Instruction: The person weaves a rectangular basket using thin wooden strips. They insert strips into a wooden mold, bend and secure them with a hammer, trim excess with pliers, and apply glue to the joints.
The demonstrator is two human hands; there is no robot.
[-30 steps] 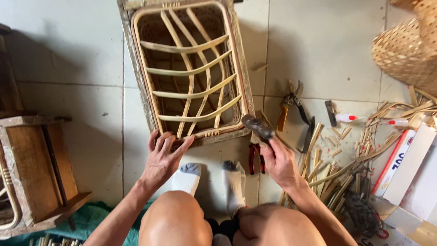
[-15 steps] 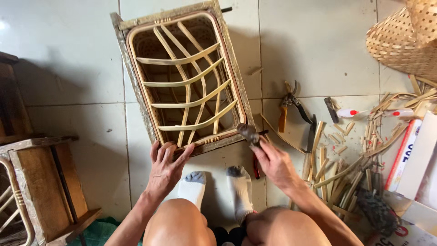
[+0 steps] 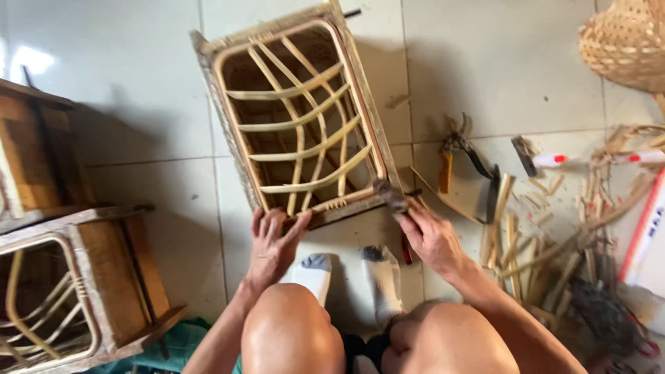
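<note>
A rectangular wooden frame (image 3: 220, 97) with curved rattan strips woven across it lies tilted on the tiled floor in front of me. My left hand (image 3: 271, 244) rests flat on its near edge, fingers spread. My right hand (image 3: 428, 234) grips a small hammer (image 3: 391, 196), its dark head at the frame's near right corner. My knees and white-socked feet (image 3: 346, 277) are below the frame.
Pliers (image 3: 454, 156), a knife (image 3: 493, 194) and a chisel (image 3: 523, 154) lie on the tiles to the right, beside a heap of cut rattan pieces (image 3: 554, 235). A woven basket (image 3: 623, 41) sits top right. Two finished wooden frames (image 3: 76, 277) stand at the left.
The view has shifted, so the frame now sits more to the left and tilted. My right hand has brought the hammer head down against the frame's near right corner. My left hand stays on the edge.
</note>
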